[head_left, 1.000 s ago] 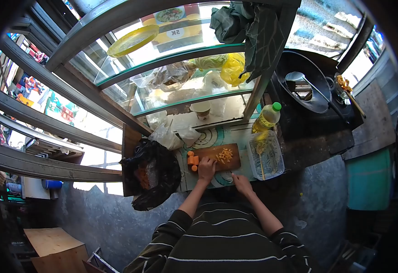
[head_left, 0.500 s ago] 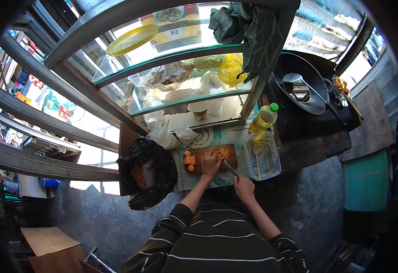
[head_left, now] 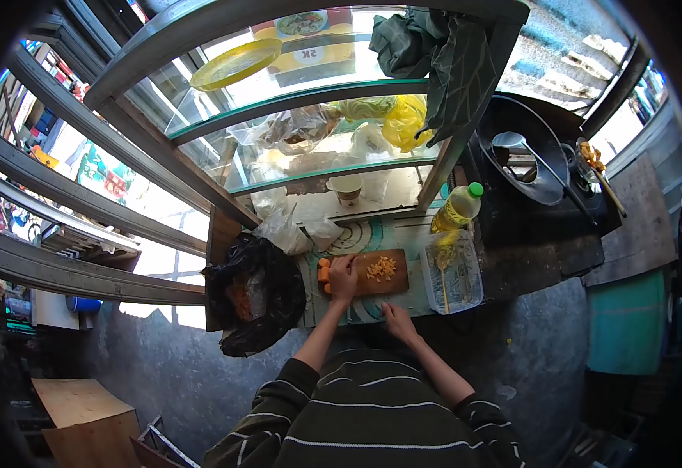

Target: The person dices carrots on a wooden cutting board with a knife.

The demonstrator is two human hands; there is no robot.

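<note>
A brown wooden cutting board (head_left: 398, 289) lies on the patterned counter in front of me. My left hand (head_left: 343, 281) reaches over its left part, fingers bunched beside the orange carrot chunks (head_left: 324, 269); what they pinch, if anything, is hidden. Small chopped carrot bits (head_left: 381, 269) are spread on the board's right half. Just below the board, at the counter's front edge, my right hand (head_left: 397, 320) is closed around a knife, its blade hard to see and lying low to the left.
A black plastic bag (head_left: 282, 300) stands open at left. To the right are a clear tray (head_left: 466, 292) with a brush and a bottle of yellow oil (head_left: 456, 209). A wok (head_left: 540, 187) with a ladle sits on the stove. Behind the board rises a glass display case (head_left: 302, 183).
My left hand has moved left from the chopped bits to the carrot chunks. My right hand has drawn the knife off the board, down and slightly left, uncovering the cut pile.
</note>
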